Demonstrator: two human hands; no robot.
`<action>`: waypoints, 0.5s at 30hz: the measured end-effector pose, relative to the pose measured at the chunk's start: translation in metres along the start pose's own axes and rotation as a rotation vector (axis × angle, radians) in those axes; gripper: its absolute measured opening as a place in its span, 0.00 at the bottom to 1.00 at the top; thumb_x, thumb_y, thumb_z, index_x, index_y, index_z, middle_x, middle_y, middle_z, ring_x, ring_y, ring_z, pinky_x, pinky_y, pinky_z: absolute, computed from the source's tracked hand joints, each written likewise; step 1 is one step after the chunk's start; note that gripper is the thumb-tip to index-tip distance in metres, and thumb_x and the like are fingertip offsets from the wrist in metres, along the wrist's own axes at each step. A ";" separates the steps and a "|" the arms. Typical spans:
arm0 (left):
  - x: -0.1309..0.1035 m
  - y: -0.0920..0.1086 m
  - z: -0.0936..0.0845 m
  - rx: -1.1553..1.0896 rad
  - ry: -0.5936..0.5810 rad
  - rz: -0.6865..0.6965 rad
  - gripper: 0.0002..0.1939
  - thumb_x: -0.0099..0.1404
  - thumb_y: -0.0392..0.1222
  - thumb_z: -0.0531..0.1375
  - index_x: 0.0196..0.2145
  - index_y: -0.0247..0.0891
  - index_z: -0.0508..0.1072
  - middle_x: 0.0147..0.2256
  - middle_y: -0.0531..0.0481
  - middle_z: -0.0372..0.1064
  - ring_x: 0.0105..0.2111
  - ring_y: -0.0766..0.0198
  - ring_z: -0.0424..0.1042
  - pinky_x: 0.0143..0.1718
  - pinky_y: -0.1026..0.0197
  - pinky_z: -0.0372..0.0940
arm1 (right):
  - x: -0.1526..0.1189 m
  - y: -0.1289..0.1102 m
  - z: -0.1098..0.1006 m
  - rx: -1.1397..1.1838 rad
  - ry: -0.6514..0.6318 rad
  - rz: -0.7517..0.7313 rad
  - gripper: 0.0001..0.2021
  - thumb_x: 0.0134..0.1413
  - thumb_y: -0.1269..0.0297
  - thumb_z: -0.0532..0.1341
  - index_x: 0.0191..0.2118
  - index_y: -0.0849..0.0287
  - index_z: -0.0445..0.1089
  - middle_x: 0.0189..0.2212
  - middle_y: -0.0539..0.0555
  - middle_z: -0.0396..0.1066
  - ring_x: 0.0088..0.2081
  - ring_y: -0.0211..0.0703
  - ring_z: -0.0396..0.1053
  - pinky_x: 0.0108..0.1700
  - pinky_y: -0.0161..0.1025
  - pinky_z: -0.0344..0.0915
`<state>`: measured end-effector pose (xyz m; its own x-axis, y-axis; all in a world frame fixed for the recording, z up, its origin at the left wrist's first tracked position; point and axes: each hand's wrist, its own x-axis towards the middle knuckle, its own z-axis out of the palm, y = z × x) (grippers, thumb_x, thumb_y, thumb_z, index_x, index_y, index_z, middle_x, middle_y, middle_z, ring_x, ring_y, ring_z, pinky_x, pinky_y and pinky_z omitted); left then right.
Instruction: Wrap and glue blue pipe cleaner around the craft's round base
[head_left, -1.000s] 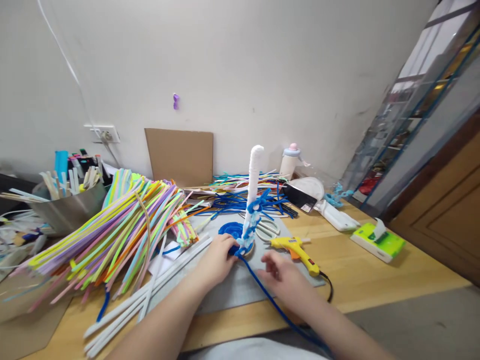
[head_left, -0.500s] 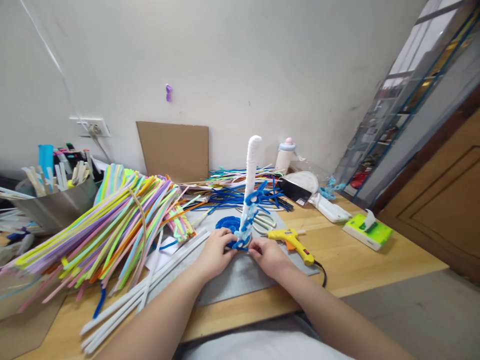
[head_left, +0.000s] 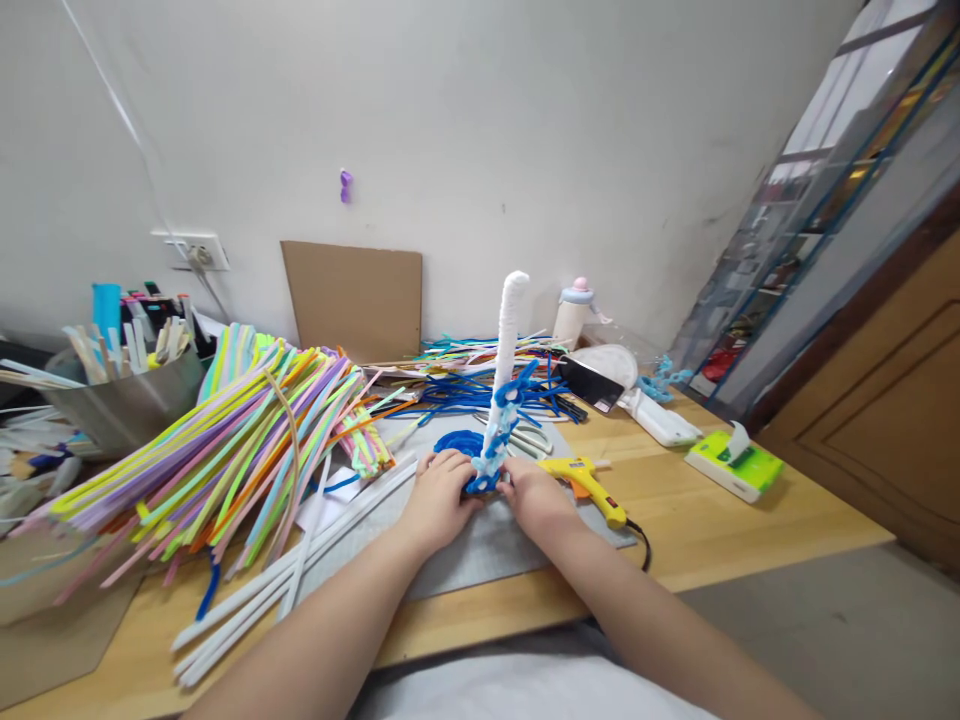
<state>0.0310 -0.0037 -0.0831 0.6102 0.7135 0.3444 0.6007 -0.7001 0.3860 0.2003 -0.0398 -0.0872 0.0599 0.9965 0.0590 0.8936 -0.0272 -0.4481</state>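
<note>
A tall white fuzzy stem (head_left: 508, 330) stands upright over the grey mat (head_left: 480, 560), with blue and light-blue flower pieces (head_left: 501, 440) wound round its lower part. My left hand (head_left: 444, 492) is closed at the left of its base, fingers curled on the blue part. On the right side, my right hand (head_left: 531, 492) is closed against the same base, its fingertips partly hidden. A flat blue coil (head_left: 457, 441) lies just behind my left hand. Behind my right hand are scissors (head_left: 531, 438), and a yellow glue gun (head_left: 585, 482) lies to its right.
Colourful pipe cleaners (head_left: 225, 440) are heaped at the left, beside a metal container (head_left: 127, 405) of sticks. White strips (head_left: 300, 570) lie left of the mat. Blue stems (head_left: 450, 393) lie at the back. A green tissue pack (head_left: 735, 462) sits at the right.
The white stem leans slightly more to the right. My right hand has moved in closer to its base, and my left hand has shifted slightly right. The camera view has shifted a little.
</note>
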 end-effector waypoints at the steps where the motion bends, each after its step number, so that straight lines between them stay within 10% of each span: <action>1: 0.000 0.000 -0.001 0.006 -0.005 0.016 0.13 0.54 0.40 0.65 0.39 0.42 0.73 0.42 0.49 0.71 0.48 0.55 0.63 0.52 0.49 0.50 | -0.003 -0.001 -0.001 -0.018 0.001 -0.015 0.08 0.54 0.71 0.56 0.40 0.58 0.69 0.40 0.56 0.70 0.40 0.44 0.67 0.37 0.35 0.56; 15: -0.008 -0.025 -0.034 -0.072 -0.229 0.041 0.14 0.50 0.39 0.67 0.37 0.46 0.76 0.46 0.53 0.71 0.51 0.52 0.63 0.58 0.46 0.47 | -0.023 -0.006 0.000 0.160 -0.031 -0.123 0.16 0.52 0.66 0.60 0.48 0.53 0.68 0.34 0.52 0.73 0.34 0.41 0.68 0.34 0.34 0.58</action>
<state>-0.0064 0.0085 -0.0669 0.7397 0.6533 0.1611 0.5392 -0.7188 0.4389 0.1937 -0.0625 -0.0864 -0.0612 0.9935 0.0960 0.8113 0.1055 -0.5750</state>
